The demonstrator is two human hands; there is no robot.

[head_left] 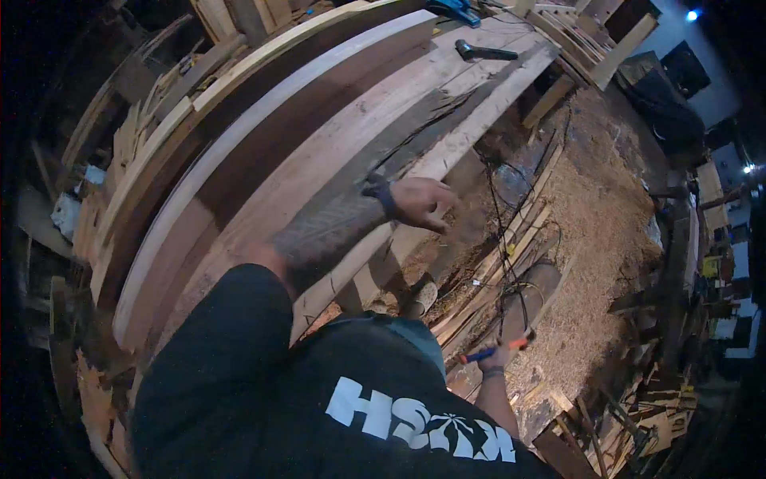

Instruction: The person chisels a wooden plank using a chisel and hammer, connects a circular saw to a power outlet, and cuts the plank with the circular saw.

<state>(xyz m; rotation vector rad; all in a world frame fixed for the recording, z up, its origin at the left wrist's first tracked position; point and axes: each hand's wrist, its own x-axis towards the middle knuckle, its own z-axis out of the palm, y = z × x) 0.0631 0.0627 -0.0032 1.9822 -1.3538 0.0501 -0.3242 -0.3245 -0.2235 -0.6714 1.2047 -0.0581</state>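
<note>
Right grip (pixel 495 358) clasping blue-orange tool (pixel 478 355), ends jutting both sides, left grip (pixel 423 202) unclear

Two hands: one left hand (pixel 423 203), one right hand (pixel 496 358). Two dark wristbands (pixel 379 190), one per wrist. Three tools: one blue-and-orange tool (pixel 481 354), one black hammer-like tool (pixel 488 53), one blue tool (pixel 457 11). One printed shirt (pixel 319 427). Two bright lights (pixel 692 15). At least two edge-standing planks (pixel 247 156). Wood shavings (pixel 610 215), uncountable.
</note>
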